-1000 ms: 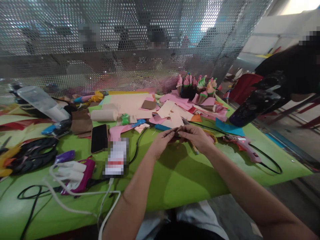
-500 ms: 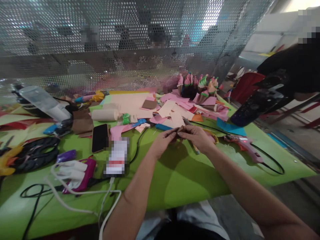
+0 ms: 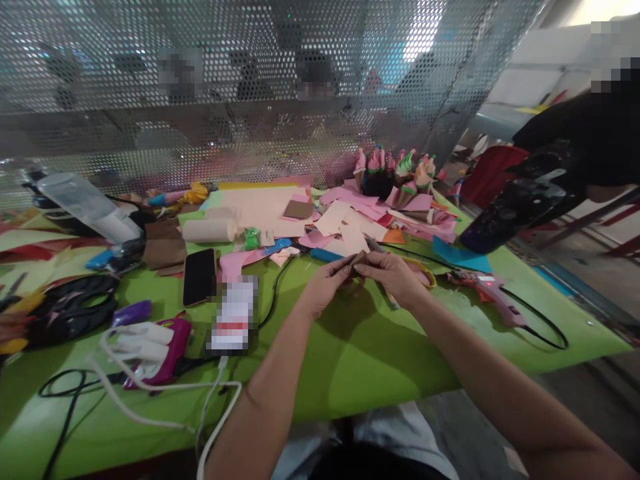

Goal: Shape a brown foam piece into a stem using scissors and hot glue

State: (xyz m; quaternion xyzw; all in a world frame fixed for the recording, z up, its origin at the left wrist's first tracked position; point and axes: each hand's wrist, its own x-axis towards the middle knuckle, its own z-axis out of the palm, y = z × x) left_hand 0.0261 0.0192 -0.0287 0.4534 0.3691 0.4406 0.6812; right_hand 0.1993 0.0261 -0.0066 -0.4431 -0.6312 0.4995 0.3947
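Over the green table, my left hand [image 3: 327, 280] and my right hand [image 3: 387, 272] meet fingertip to fingertip. Both pinch a small brown piece [image 3: 359, 259], apparently paper or foam sheet; its exact shape is mostly covered by the fingers. A blue-handled tool [image 3: 325, 255] lies just behind my left hand. Beside my right hand is a yellow ring-shaped thing [image 3: 425, 272], partly hidden. Cream and pink sheet scraps [image 3: 353, 233] are spread beyond both hands. A pink glue gun [image 3: 503, 303] rests to the right, its small light lit.
Ice-cream-cone figures [image 3: 395, 167] stand at the back. A dark bottle [image 3: 515, 207] leans at the right, near a person in black. On the left are a phone [image 3: 199, 277], another phone [image 3: 234, 313], a magenta power strip [image 3: 173, 350] with white cables, and a black mask-like piece [image 3: 75, 310].
My hands stay almost still, pinching the brown piece. At the far left edge, another person's hand has come into view by the yellow thing.
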